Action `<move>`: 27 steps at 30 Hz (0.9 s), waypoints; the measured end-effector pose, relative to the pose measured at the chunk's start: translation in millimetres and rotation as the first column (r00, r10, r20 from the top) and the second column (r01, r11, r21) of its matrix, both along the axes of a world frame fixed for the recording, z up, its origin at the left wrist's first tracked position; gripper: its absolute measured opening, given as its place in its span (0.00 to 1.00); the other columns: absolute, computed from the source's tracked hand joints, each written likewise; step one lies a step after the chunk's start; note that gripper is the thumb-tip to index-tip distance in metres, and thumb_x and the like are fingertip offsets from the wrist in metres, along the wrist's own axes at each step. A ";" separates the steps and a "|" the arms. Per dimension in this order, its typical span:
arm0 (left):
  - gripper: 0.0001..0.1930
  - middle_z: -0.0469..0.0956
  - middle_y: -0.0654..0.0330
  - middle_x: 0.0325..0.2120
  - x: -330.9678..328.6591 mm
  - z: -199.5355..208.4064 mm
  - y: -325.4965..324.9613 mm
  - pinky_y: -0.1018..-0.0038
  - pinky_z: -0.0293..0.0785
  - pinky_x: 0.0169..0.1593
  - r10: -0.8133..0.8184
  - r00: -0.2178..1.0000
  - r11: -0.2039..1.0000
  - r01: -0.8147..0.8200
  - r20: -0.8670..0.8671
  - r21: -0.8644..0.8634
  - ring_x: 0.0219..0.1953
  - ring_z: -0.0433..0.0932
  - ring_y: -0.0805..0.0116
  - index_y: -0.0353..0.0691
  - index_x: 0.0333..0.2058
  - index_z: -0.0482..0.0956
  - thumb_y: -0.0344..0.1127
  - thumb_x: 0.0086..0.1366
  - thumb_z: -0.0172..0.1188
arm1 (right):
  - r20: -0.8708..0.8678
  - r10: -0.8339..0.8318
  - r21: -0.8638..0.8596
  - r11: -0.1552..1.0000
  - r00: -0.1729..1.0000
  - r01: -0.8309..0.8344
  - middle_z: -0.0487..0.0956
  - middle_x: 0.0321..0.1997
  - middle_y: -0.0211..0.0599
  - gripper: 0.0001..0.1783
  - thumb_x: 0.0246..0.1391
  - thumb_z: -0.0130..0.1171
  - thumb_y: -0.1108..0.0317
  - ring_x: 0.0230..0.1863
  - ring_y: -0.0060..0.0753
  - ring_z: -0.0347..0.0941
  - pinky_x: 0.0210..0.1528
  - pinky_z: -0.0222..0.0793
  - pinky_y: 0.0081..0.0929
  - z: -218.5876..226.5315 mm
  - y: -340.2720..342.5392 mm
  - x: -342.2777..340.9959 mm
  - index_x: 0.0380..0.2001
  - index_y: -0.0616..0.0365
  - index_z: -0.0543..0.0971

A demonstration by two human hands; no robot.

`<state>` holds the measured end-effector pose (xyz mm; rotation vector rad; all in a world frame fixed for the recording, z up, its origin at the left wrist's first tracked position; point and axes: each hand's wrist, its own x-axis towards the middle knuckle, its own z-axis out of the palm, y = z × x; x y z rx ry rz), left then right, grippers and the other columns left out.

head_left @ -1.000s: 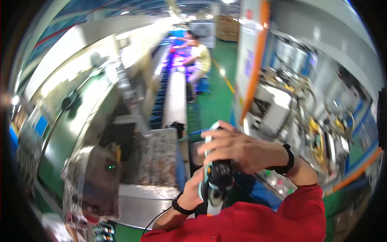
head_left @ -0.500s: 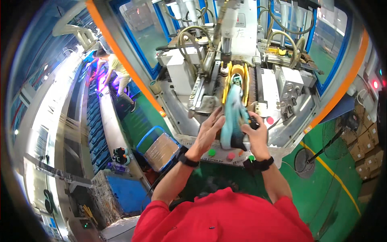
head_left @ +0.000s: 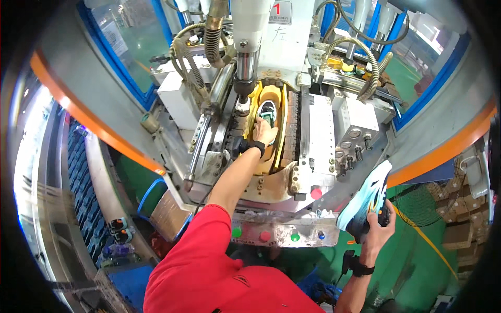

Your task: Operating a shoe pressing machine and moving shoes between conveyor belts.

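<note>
At the press's yellow-walled cavity (head_left: pixel 284 122): left arm extended forward, red-sleeved; left hand (head_left: pixel 265 132) bent down, fingers at the shoe (head_left: pixel 267 111) seated there, whether clasping it cannot be told. Farther right, beyond the button panel (head_left: pixel 279 236): right forearm angled up, right hand (head_left: pixel 379 229) gripping a light-blue sneaker (head_left: pixel 367 195), thumb across its upper, shoe tilted.

The held shoe (head_left: pixel 365 201) is pale blue and white, with a black part. The mould (head_left: pixel 283 115) is yellow, the shirt (head_left: pixel 261 287) red. The floor (head_left: pixel 404 255) is green, with one yellow line (head_left: pixel 431 245).
</note>
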<state>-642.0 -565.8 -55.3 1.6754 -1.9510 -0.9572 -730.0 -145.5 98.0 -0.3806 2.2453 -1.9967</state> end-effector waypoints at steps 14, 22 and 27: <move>0.24 0.79 0.57 0.42 223.7 131.5 139.0 0.70 0.79 0.43 0.267 0.554 0.755 0.388 -0.789 0.528 0.42 0.80 0.67 0.30 0.52 0.72 0.30 0.57 0.66 | -0.048 0.696 0.794 0.462 0.716 -0.396 0.81 0.40 0.57 0.34 0.33 0.72 0.57 0.43 0.49 0.79 0.45 0.74 0.36 10.8 -351.6 -64.0 0.43 0.69 0.78; 0.25 0.78 0.57 0.44 402.8 167.0 264.9 0.71 0.74 0.52 0.505 0.526 0.858 -0.222 -0.684 0.463 0.45 0.78 0.67 0.29 0.53 0.71 0.25 0.55 0.64 | -0.338 0.645 0.822 0.557 0.686 -0.119 0.82 0.40 0.55 0.22 0.45 0.61 0.66 0.43 0.53 0.80 0.48 0.76 0.42 -144.7 -455.6 25.2 0.43 0.64 0.71; 0.19 0.79 0.57 0.40 450.6 130.9 340.8 0.73 0.79 0.40 0.684 0.217 0.690 -0.504 -0.696 0.520 0.39 0.81 0.67 0.30 0.49 0.73 0.25 0.59 0.61 | -0.256 0.605 0.823 0.545 0.754 -0.159 0.80 0.41 0.57 0.30 0.48 0.62 0.62 0.46 0.54 0.79 0.48 0.75 0.44 -121.6 -442.8 56.0 0.49 0.67 0.65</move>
